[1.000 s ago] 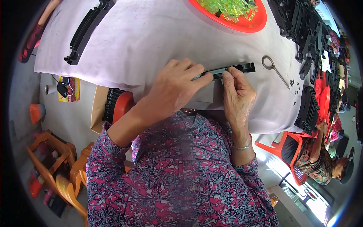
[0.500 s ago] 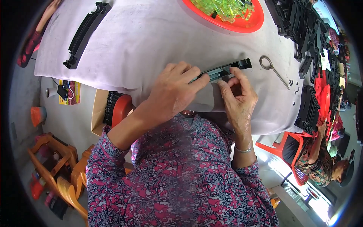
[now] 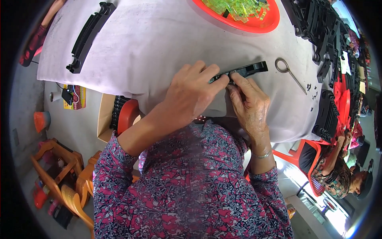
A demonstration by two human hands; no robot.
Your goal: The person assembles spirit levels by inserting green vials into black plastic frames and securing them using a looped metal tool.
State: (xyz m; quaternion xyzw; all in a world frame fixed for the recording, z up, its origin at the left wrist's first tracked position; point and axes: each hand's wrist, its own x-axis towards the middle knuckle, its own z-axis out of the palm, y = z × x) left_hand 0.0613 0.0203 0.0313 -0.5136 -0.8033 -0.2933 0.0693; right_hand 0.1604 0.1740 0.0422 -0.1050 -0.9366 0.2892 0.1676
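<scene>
A long black plastic part (image 3: 252,69) lies slantwise near the table's front edge, its right end showing beyond my fingers. My left hand (image 3: 193,87) is closed on its left end, hiding that end from view. With thumb and forefinger, my right hand (image 3: 250,97) grips the middle of the same part and presses along its near side. Whether a smaller piece sits under my fingertips cannot be made out. To the right of the part lies a metal rod with a ring end (image 3: 283,66), touched by neither hand.
A red bowl (image 3: 267,26) of yellow-green translucent pieces stands at the back. Another black part (image 3: 85,44) lies at the left. Black parts (image 3: 314,28) are piled at the right, with tiny black bits (image 3: 312,93) nearby. A co-worker (image 3: 332,167) sits at the far right.
My right forefinger has moved left along the black part, closer to my left hand. My left hand has shifted slightly to the right.
</scene>
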